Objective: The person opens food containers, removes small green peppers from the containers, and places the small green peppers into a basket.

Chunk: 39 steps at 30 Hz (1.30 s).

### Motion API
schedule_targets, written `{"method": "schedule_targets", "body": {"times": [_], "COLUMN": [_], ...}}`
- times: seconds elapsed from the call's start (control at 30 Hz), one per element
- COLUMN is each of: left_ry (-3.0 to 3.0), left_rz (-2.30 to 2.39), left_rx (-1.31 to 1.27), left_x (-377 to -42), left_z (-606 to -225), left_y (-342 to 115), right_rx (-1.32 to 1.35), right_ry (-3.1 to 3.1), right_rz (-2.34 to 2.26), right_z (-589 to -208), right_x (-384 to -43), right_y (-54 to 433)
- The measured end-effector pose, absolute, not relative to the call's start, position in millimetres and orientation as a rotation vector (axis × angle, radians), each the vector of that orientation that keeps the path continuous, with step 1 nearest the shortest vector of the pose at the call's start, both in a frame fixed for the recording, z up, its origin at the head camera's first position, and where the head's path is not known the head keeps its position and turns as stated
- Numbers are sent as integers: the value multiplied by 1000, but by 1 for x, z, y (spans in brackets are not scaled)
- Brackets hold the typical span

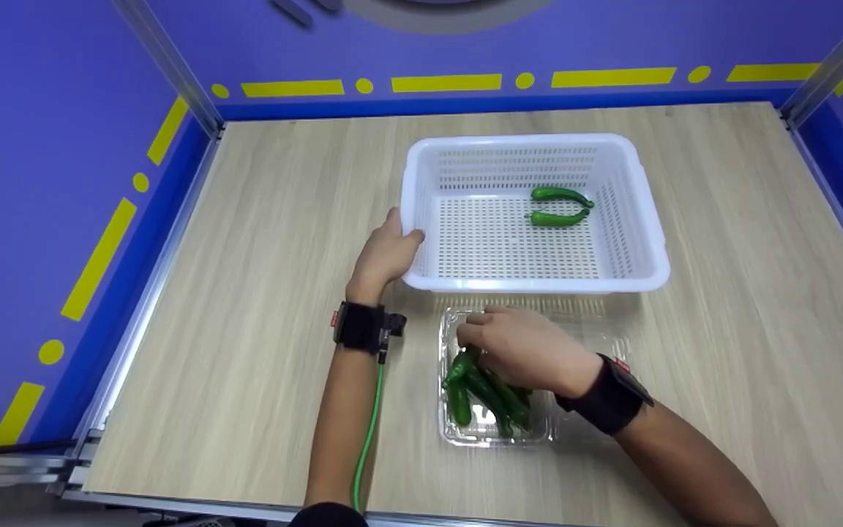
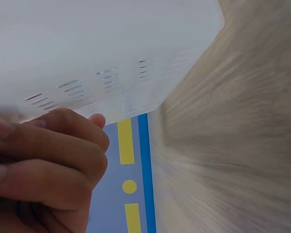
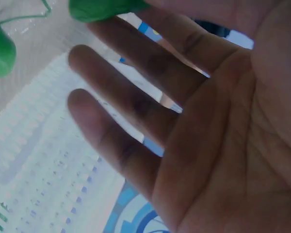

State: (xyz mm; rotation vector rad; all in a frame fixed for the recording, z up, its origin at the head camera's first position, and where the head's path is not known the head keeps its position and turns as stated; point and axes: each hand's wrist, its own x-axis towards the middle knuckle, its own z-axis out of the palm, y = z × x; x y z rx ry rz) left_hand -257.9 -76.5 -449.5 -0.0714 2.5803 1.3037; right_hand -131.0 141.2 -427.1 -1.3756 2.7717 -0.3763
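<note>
One green pepper [image 3: 104,8]: pinched by the right hand's [image 1: 524,350] thumb and fingers, others spread apart; long axis unclear
Clear tray [image 1: 495,442]: below that hand, just on the person's side of the white basket [image 1: 531,284]
Left hand [image 1: 388,252]: fingers clamped on basket's left rim

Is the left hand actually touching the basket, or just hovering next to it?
Touching. The head view shows it: the left hand grips the basket at its side, the thumb lapped over the rim.
</note>
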Motion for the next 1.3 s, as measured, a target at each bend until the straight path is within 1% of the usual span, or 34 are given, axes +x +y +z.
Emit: {"method": "schedule_targets", "body": {"times": [0.3, 0.83, 1.3], "left_ry": [2578, 2539, 2547], "left_rz": [1322, 1359, 1334], "left_rx": [-53, -71, -62], "left_x": [-257, -257, -259], "left_z": [-449, -449, -449], "left_y": [-77, -78, -77], "right_rx": [-1399, -1294, -1167], "right_ry": [2798, 2823, 2962], "right_rz": [-508, -552, -663], "right_z": [-412, -394, -381], "right_x": [-136, -137, -154], "right_y": [154, 171, 203]}}
